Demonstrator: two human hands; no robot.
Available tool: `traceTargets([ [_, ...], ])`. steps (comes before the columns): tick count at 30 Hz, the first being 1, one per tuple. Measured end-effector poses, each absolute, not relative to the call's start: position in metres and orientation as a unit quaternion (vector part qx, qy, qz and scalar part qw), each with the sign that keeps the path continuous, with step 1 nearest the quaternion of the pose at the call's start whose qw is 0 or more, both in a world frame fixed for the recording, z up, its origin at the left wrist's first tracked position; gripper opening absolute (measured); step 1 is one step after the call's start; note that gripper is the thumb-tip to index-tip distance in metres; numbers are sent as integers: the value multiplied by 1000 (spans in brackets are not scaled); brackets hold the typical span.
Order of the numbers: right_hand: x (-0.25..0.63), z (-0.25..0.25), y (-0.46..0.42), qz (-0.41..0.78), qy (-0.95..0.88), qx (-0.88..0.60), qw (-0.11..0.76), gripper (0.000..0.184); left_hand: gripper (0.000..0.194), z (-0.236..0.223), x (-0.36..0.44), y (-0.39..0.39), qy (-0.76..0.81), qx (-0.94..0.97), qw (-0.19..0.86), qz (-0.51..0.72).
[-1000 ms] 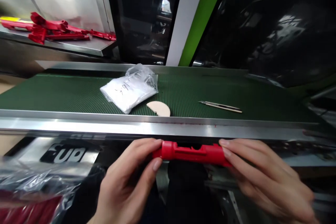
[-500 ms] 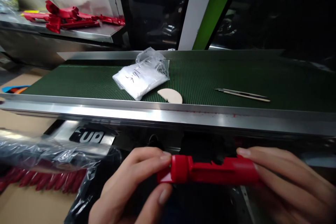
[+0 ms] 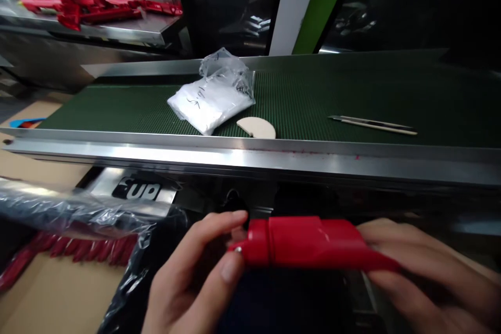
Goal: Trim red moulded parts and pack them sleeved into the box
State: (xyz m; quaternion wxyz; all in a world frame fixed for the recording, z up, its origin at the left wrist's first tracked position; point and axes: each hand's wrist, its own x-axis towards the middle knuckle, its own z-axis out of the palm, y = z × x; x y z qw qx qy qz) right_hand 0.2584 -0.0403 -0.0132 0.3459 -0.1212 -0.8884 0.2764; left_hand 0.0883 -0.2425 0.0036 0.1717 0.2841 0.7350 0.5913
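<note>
Between my two hands, in front of the conveyor's near edge, a glossy red plastic part [image 3: 309, 242] is held level. It is long, with a ringed collar near its left end and a small shiny metal spot at the tip. The thumb and fingers of my left hand [image 3: 195, 271] pinch that left tip. My right hand [image 3: 426, 271] is closed round the right end, somewhat blurred, its fingers partly behind the part.
On the green conveyor belt [image 3: 297, 99] lie a white plastic bag [image 3: 211, 99], a beige disc piece [image 3: 258, 128] and a thin knife [image 3: 373, 124]. Several red parts [image 3: 90, 2] rest on a steel table. At lower left, a plastic-lined box [image 3: 70, 287] holds red pieces.
The red part has been turned about its length, so a smoother, fuller side faces me instead of the recessed one. My view has tilted down slightly, and the belt sits higher.
</note>
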Motion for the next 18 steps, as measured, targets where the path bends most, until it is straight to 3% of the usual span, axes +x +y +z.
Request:
traceTargets([
  [3, 244, -12, -47, 343, -875, -157, 303, 10, 27, -4, 81, -242, 707, 304, 264, 581],
  [7, 234, -12, -45, 382, -882, -143, 236, 9, 35, -13, 71, -247, 716, 322, 306, 538],
  [12, 226, -17, -43, 493, -841, -158, 155, 12, 28, -21, 67, -250, 725, 315, 317, 523],
  [18, 213, -30, -43, 611, -765, -159, 131, 17, 32, -36, 61, -256, 739, 370, 265, 496],
])
